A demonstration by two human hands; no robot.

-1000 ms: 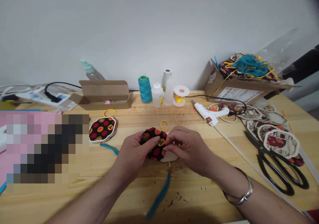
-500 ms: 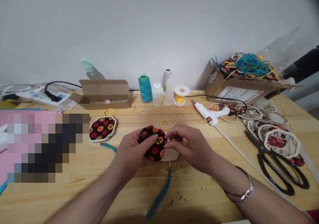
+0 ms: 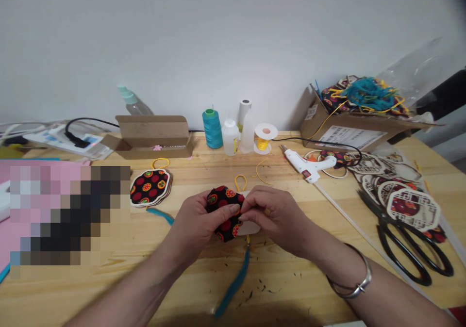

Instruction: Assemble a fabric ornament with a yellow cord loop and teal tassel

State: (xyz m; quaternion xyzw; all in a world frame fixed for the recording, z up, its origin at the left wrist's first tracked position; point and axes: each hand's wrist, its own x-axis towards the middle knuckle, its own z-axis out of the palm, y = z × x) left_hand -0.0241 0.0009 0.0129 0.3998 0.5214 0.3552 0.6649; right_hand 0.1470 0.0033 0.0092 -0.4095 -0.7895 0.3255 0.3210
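A black fabric piece with red and orange flower prints is gripped by my left hand, the thumb lying across its front. My right hand pinches at the fabric's right edge, fingertips together. Behind the fabric lies a pale flat plaque, partly hidden by both hands. A yellow cord loop sticks out above it and a teal tassel trails below onto the table. To the left, a stack of fabric-faced plaques has its own yellow loop and teal tassel.
A white glue gun lies right of my hands, with black scissors and cut-out plaques beyond. Along the wall stand a teal thread cone, bottles, a yellow cord spool and cardboard boxes. Dark scraps dot the table.
The fabric has shifted slightly right and down and tilted in my left hand. My right hand has stayed at its right edge, the fingers bent a little closer together.
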